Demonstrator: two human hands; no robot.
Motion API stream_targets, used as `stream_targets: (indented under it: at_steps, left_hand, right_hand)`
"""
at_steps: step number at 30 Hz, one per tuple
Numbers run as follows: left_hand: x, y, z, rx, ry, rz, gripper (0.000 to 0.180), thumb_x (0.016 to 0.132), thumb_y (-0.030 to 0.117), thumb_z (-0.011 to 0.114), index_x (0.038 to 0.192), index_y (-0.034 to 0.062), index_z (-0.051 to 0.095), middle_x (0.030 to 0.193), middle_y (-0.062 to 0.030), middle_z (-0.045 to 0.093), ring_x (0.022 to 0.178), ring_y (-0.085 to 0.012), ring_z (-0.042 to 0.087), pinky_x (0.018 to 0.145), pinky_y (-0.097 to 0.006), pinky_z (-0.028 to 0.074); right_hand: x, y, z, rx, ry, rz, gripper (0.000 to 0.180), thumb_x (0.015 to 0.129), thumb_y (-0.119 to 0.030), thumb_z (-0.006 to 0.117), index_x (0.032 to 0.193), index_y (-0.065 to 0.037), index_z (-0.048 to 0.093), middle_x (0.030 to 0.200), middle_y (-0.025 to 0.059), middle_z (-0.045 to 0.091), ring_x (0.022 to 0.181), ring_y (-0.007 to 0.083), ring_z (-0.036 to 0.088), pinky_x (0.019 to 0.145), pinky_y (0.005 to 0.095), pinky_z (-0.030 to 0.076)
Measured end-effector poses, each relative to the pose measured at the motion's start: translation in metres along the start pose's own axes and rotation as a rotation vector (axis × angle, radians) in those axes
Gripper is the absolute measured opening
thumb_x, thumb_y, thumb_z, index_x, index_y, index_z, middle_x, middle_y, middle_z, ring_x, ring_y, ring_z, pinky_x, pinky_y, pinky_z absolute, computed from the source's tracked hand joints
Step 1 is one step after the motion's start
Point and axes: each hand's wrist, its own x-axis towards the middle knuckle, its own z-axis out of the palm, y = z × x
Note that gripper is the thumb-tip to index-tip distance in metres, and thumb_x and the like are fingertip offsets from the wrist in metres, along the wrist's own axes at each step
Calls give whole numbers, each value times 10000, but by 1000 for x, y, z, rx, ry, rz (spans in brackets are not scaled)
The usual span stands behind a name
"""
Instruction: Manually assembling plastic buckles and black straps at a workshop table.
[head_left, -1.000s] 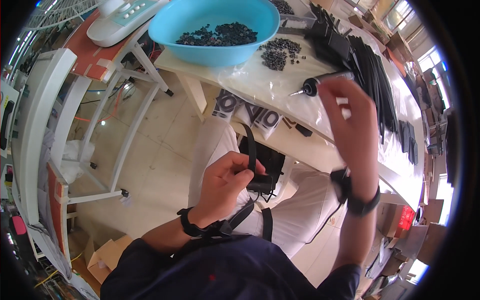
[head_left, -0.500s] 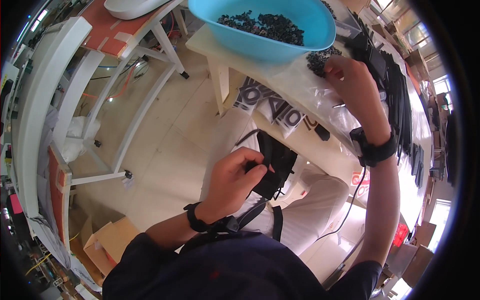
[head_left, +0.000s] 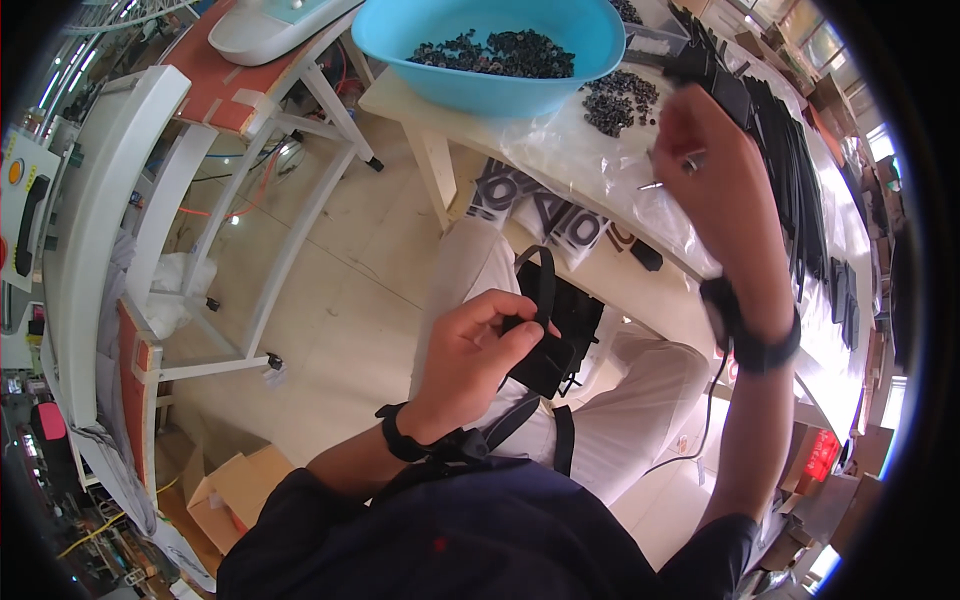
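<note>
My left hand (head_left: 480, 350) is over my lap, thumb and fingertips pinched on a narrow black strap (head_left: 547, 285) that loops upward. Beneath it, a black fabric piece (head_left: 560, 345) with straps lies across my legs. My right hand (head_left: 722, 165) is above the table, just right of a loose pile of small dark round parts (head_left: 620, 103). Its fingers are curled and slightly blurred; a small shiny spot shows among them, and what they hold cannot be made out. Each wrist wears a black band.
A blue basin (head_left: 480, 95) of small dark parts stands at the table's far left corner. Black strips (head_left: 790, 170) lie along the table's right side. Printed white bags sit under the table. At left stand a white-framed bench (head_left: 300, 240) and an open cardboard box (head_left: 235, 490).
My right hand has lifted away from the pile of small parts, now uncovered. The black strap at my left hand now stands up in a loop. The view has shifted slightly.
</note>
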Motion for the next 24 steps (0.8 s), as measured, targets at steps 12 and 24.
stream_targets:
  at_steps: [12,24]
  left_hand:
    - [6,2,25,368,-564,631,139,781,-136,642,905,-75,656,910,-222,689,705,-337,621,666,-450,466]
    - [-9,17,50,555,-674,974,111,799,-6,733,879,21,662,896,-129,714,756,-284,688,648,-390,480]
  right_hand:
    - [-168,-55,25,462,219,-12,356,628,104,727,839,-92,517,771,42,638,680,222,614,560,302,492]
    - [-200,-55,15,405,336,-405,349,688,70,727,831,-123,473,858,30,662,734,195,599,490,287,504]
